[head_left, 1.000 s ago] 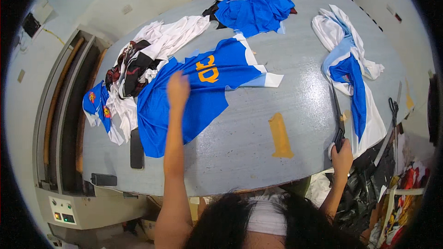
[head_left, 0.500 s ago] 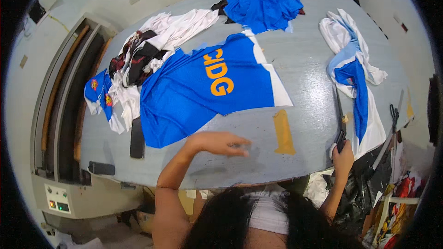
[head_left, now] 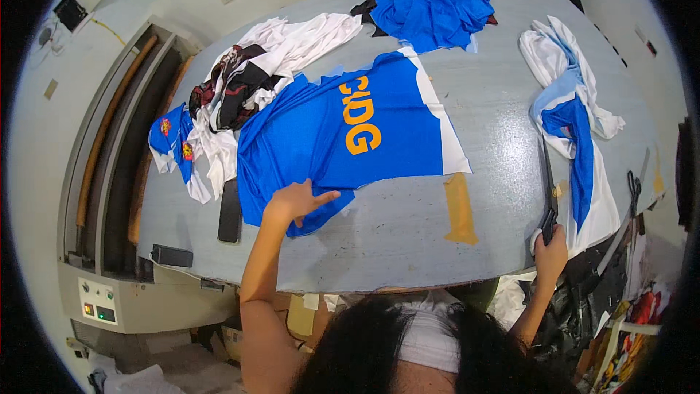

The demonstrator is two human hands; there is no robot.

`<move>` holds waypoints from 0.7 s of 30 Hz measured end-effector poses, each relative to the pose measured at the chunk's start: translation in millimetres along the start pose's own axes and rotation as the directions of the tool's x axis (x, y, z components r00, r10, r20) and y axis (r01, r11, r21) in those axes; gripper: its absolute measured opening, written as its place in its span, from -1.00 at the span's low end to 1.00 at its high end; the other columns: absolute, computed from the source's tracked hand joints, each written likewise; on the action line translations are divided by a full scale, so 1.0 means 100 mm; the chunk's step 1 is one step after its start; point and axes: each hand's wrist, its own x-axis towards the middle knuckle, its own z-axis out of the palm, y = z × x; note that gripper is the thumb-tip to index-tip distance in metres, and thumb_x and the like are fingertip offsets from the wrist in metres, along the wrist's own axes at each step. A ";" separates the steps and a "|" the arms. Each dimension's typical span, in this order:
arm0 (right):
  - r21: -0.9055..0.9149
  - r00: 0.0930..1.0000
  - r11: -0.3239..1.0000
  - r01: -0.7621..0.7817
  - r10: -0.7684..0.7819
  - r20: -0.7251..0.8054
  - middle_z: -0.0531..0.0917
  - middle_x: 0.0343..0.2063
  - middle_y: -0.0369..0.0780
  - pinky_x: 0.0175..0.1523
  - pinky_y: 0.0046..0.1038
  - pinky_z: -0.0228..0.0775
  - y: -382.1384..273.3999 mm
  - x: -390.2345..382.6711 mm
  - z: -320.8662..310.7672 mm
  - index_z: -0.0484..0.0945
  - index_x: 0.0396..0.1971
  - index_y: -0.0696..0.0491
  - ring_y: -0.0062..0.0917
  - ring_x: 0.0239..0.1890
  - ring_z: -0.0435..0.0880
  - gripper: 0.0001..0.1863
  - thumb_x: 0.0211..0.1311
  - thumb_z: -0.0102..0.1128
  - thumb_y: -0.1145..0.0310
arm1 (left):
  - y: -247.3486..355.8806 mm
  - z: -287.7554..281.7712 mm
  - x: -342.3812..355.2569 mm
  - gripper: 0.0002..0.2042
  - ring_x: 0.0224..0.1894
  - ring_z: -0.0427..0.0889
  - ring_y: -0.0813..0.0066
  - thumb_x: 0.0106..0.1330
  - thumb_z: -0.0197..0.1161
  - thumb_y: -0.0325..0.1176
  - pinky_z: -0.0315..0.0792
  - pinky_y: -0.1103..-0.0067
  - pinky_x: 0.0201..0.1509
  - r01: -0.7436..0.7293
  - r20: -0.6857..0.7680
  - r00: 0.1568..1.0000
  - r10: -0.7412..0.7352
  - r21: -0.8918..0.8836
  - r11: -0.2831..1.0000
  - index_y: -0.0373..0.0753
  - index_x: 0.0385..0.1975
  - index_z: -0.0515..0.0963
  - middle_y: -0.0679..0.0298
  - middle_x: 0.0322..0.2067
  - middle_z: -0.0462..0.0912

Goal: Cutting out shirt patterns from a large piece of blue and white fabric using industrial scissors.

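My left hand (head_left: 295, 201) rests on the near left part of a blue fabric panel (head_left: 306, 138), its thumb and fingers spread. The panel carries orange lettering and a white strip on its right edge, and it lies creased at its left end. At the table's right front edge my right hand (head_left: 553, 244) grips the black handles of a pair of scissors (head_left: 547, 201). The long dark blades point away from me, beside a white and blue piece of fabric (head_left: 580, 168).
White and dark patterned garments (head_left: 240, 87) lie left of the panel, with a blue pile (head_left: 434, 14) farther back. A black phone (head_left: 229, 211) and a small black box (head_left: 172, 256) sit at the left. Tan tape (head_left: 459, 208) sticks to the grey table (head_left: 394, 248). A roller machine (head_left: 109, 299) stands at the left.
My left hand has moved left and slightly away from me, from above the bare table onto the panel. The panel's near left edge is now more bunched. My right hand still holds the scissors.
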 end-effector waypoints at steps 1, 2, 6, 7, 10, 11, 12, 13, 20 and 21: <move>-0.007 1.000 1.000 -0.001 0.001 0.002 0.53 -0.28 0.03 -0.15 -0.25 0.32 -0.01 0.00 0.01 0.37 -0.22 0.20 -0.07 -0.21 0.50 -0.63 -0.03 0.14 0.34 | 0.00 -0.05 0.04 -0.10 -0.54 0.63 0.24 0.04 -0.06 0.37 0.48 0.38 -0.27 0.008 0.002 1.000 -0.009 0.066 0.998 -0.43 0.10 0.19 -0.06 -0.46 0.60; -0.015 1.000 1.000 -0.004 0.004 0.002 0.53 -0.28 0.02 -0.16 -0.25 0.32 -0.01 -0.01 0.01 0.37 -0.22 0.20 -0.07 -0.21 0.50 -0.64 -0.03 0.15 0.34 | 0.02 -0.08 0.04 -0.19 -0.62 0.62 0.32 0.09 -0.08 0.34 0.49 0.39 -0.34 0.014 0.006 1.000 -0.015 0.133 0.991 -0.39 0.01 0.35 0.01 -0.51 0.61; -0.002 1.000 1.000 0.026 -0.026 -0.011 0.55 -0.29 0.02 -0.16 -0.27 0.33 -0.01 0.00 0.02 0.38 -0.21 0.17 -0.07 -0.21 0.52 -0.66 -0.01 0.13 0.34 | 0.34 0.21 0.30 -0.45 -0.21 0.57 0.22 0.23 -0.05 0.08 0.44 0.37 -0.18 -0.473 -0.413 0.736 0.536 0.252 0.844 -0.31 -0.03 0.38 0.02 -0.27 0.57; 0.007 1.000 1.000 0.006 -0.006 0.000 0.54 -0.29 0.02 -0.15 -0.27 0.33 -0.03 0.00 0.00 0.38 -0.22 0.18 -0.08 -0.20 0.51 -0.65 -0.02 0.14 0.34 | 0.51 0.32 0.41 -0.44 -0.03 0.50 0.17 0.23 -0.05 0.07 0.40 0.34 -0.04 -0.636 -0.433 0.643 0.632 0.158 0.755 -0.31 0.03 0.33 -0.02 -0.11 0.51; 0.015 1.000 1.000 -0.001 0.001 0.011 0.53 -0.28 0.02 -0.15 -0.26 0.33 -0.04 0.01 0.01 0.37 -0.23 0.19 -0.08 -0.20 0.50 -0.65 -0.03 0.15 0.35 | 0.90 1.01 0.77 -0.38 0.28 0.02 0.09 0.24 -0.07 0.05 -0.09 0.13 0.26 -0.691 -0.354 0.482 0.801 0.409 0.597 -0.27 0.19 0.12 0.02 0.23 0.08; 0.009 1.000 1.000 0.001 -0.001 0.010 0.53 -0.28 0.03 -0.15 -0.26 0.33 -0.02 0.02 0.02 0.37 -0.23 0.19 -0.08 -0.20 0.50 -0.65 -0.03 0.15 0.35 | 1.05 1.27 0.71 -0.37 0.33 -0.11 0.08 0.25 -0.08 0.04 -0.24 0.08 0.30 -0.678 -0.333 0.484 0.809 0.442 0.587 -0.25 0.22 0.07 0.05 0.28 -0.03; 0.013 1.000 1.000 0.001 -0.001 -0.003 0.53 -0.28 0.03 -0.15 -0.26 0.33 -0.02 0.01 0.00 0.37 -0.23 0.19 -0.08 -0.20 0.50 -0.65 -0.03 0.15 0.35 | 1.15 1.38 0.56 -0.35 0.34 -0.13 0.09 0.24 -0.08 0.04 -0.26 0.06 0.29 -0.728 -0.309 0.455 0.835 0.410 0.549 -0.25 0.23 0.06 0.05 0.28 -0.04; 0.005 1.000 1.000 0.004 -0.004 -0.005 0.53 -0.27 0.03 -0.14 -0.26 0.33 -0.02 0.01 0.00 0.37 -0.23 0.19 -0.07 -0.19 0.50 -0.64 -0.04 0.15 0.35 | 1.26 1.43 0.43 -0.34 0.34 -0.16 0.09 0.24 -0.07 0.04 -0.28 0.04 0.29 -0.779 -0.273 0.432 0.860 0.367 0.508 -0.25 0.24 0.05 0.05 0.28 -0.05; -0.045 0.999 0.999 0.013 -0.015 -0.046 0.56 -0.32 0.01 -0.18 -0.27 0.35 0.06 0.00 0.06 0.38 -0.25 0.17 -0.09 -0.24 0.54 -0.67 -0.03 0.14 0.34 | 1.62 0.57 0.88 -0.68 0.07 0.35 0.11 0.36 -0.23 -0.22 0.12 0.14 0.17 -0.919 -0.167 0.383 0.908 0.024 0.392 -0.17 -0.02 0.38 0.10 -0.01 0.41; -0.041 0.999 0.999 0.019 -0.021 -0.043 0.56 -0.32 0.01 -0.18 -0.27 0.35 0.04 0.00 0.07 0.38 -0.25 0.17 -0.09 -0.24 0.54 -0.67 -0.03 0.14 0.34 | 1.49 0.47 1.27 -0.70 -0.03 0.42 0.12 0.33 -0.18 -0.25 0.25 0.20 0.05 -0.905 -0.471 0.247 0.847 0.201 0.376 -0.18 -0.07 0.42 0.08 -0.12 0.46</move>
